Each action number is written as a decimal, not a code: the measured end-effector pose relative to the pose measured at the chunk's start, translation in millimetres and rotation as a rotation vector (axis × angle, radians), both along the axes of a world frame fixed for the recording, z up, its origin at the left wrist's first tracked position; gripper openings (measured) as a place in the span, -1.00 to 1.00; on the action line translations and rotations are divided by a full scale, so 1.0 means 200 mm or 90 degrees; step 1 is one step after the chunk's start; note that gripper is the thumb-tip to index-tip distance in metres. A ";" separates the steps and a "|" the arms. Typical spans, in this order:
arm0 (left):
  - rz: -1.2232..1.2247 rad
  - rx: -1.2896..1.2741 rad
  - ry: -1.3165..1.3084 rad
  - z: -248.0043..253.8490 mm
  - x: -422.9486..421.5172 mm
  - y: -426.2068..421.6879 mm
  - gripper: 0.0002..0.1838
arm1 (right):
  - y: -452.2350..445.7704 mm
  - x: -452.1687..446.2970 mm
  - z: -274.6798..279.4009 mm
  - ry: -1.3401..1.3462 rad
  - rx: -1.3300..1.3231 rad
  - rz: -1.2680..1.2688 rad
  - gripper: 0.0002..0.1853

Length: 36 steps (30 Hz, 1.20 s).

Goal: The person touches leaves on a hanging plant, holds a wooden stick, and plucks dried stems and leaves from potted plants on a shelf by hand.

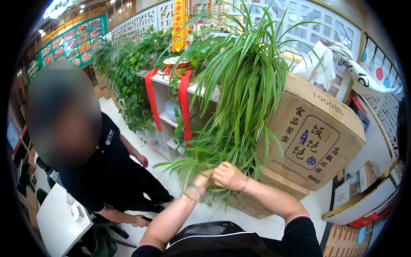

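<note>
A large spider plant (252, 73) with long green-and-white leaves hangs down from the top of a shelf. At its lower end, my left hand (205, 178) is closed on some of the thin leaves, a tuft of which sticks out to the left. Right beside it, touching, my right hand (230, 176) is closed too, its fingers pinched at the same leaves. What exactly lies between the fingertips is partly hidden by the hands. More leaf ends dangle below both hands.
Stacked cardboard boxes (317, 137) stand just right of the plant. Behind it runs a white shelf (165, 100) with red ribbons (185, 107) and leafy vines (132, 85). To the left, a person in black (115, 171) stands near a white table (60, 222).
</note>
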<state>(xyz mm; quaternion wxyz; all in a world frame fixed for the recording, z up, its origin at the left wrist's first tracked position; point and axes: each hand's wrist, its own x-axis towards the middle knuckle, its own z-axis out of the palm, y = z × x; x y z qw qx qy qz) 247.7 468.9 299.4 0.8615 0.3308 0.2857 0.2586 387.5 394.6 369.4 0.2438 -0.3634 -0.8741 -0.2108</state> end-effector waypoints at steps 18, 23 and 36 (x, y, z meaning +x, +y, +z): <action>0.154 -0.102 0.199 -0.44 -0.53 0.01 -0.78 | -0.05 0.04 -0.25 0.020 -0.149 -0.195 -0.80; 0.235 -0.235 0.136 -0.77 -0.87 0.01 -0.84 | -0.24 -0.14 -0.54 0.174 -0.357 -0.129 -0.83; 0.179 -0.396 -0.093 -0.73 -1.00 -0.22 -0.78 | -0.54 -0.36 -0.88 0.642 -0.807 -0.182 -0.76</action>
